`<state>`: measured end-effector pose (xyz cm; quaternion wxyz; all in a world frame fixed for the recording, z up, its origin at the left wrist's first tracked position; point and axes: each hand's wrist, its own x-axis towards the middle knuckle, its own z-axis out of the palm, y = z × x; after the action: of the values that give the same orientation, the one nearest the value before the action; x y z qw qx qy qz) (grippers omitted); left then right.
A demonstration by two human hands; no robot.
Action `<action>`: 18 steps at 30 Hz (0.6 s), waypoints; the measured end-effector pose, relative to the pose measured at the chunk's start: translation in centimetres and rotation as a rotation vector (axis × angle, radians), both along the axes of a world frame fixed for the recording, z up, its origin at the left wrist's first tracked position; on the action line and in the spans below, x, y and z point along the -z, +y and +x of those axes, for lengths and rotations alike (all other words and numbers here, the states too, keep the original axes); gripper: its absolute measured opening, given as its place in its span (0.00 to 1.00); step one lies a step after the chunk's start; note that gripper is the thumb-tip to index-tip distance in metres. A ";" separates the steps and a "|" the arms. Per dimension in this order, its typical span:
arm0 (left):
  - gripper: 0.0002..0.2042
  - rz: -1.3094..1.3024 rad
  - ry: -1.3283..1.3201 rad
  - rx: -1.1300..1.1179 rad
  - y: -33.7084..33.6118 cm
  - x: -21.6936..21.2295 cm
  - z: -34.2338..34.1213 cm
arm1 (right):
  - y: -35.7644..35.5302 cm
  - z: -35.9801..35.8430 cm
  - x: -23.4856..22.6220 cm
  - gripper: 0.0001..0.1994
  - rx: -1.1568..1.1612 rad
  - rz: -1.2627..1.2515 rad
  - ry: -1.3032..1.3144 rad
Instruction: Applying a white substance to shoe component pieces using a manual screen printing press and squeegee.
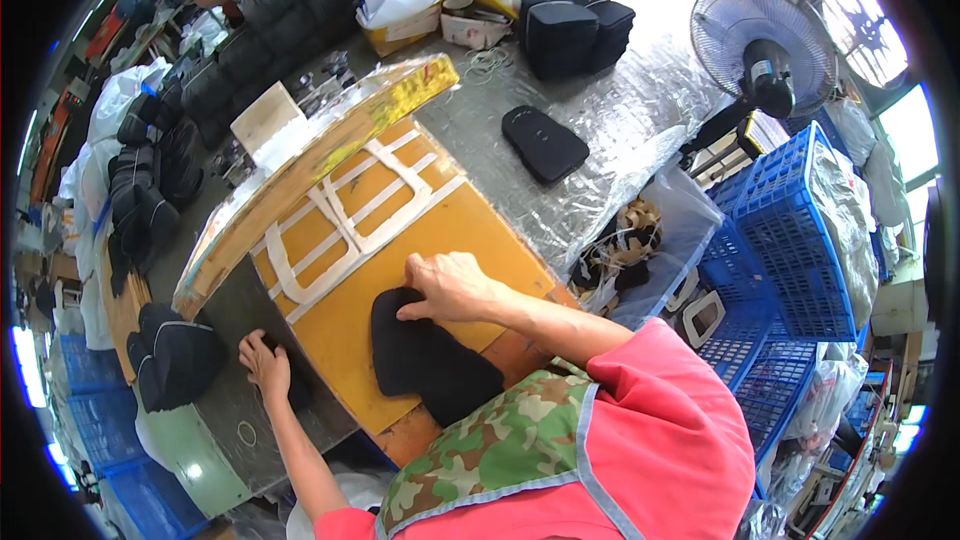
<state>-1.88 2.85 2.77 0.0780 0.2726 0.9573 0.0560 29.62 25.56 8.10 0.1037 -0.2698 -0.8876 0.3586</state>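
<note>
A black padded fabric piece (420, 355) lies on the yellow board (470, 230) close to my body. My right hand (450, 287) pinches its far edge between thumb and fingers. To the left, my left hand (265, 365) rests with fingers apart on the dark metal tabletop (235, 430). Another black piece (297, 380) shows partly beside that palm; the hand hides the rest. White looped strips (370, 230) lie across the far part of the board, beyond my right hand.
A yellow-stained wooden bar (330, 160) crosses behind the board. Beyond it a single black pad (545, 143) and stacked black pads (572, 28) sit on the table. Black bundles (175, 355) stand at left. A fan (765, 45) and blue crates (775, 230) occupy the right.
</note>
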 end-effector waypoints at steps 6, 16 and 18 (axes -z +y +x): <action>0.20 0.005 -0.003 0.037 0.6 -0.8 0.2 | 0.0 -0.5 0.6 0.20 0.024 0.037 -0.073; 0.26 0.537 -0.134 0.528 1.2 -7.8 10.1 | 4.3 -1.4 0.4 0.14 -0.073 -0.275 0.297; 0.26 0.555 -0.298 0.676 2.8 -8.9 14.5 | 7.6 -1.9 1.3 0.14 0.030 -0.249 0.143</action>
<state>12.57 5.62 11.68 0.1529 0.5692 0.7417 0.3203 27.68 33.21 6.80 0.1378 -0.2673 -0.8227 0.4825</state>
